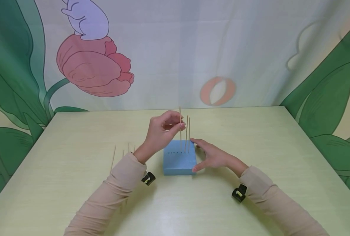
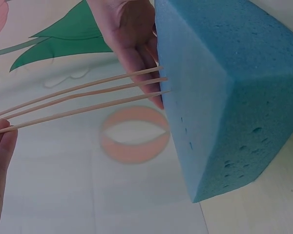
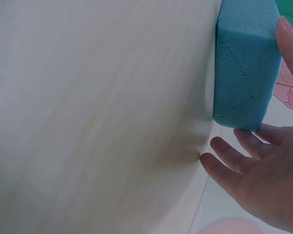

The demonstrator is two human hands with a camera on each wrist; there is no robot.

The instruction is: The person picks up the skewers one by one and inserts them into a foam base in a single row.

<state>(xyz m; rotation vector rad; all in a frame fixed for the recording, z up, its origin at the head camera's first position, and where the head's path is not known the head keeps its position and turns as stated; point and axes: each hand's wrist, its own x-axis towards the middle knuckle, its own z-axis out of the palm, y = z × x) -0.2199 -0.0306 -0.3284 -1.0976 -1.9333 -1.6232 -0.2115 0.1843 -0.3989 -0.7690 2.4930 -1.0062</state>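
Note:
A blue foam block (image 1: 179,163) lies on the table, with a row of small dark holes (image 1: 174,152) across its top. Two thin wooden sticks (image 1: 189,131) stand upright in it near the right end of that row. My left hand (image 1: 164,131) pinches another wooden stick (image 1: 180,136) between thumb and fingertips, upright beside the other two. In the left wrist view this stick's lower tip (image 2: 169,91) meets the block's holed face. My right hand (image 1: 214,157) holds the block at its right side, thumb at the front corner and forefinger at the back corner; the other fingers (image 3: 224,170) are spread.
Several loose wooden sticks (image 1: 113,159) lie on the table to the left, partly hidden under my left forearm. The pale table (image 1: 236,127) ends at a printed curtain (image 1: 163,65) behind.

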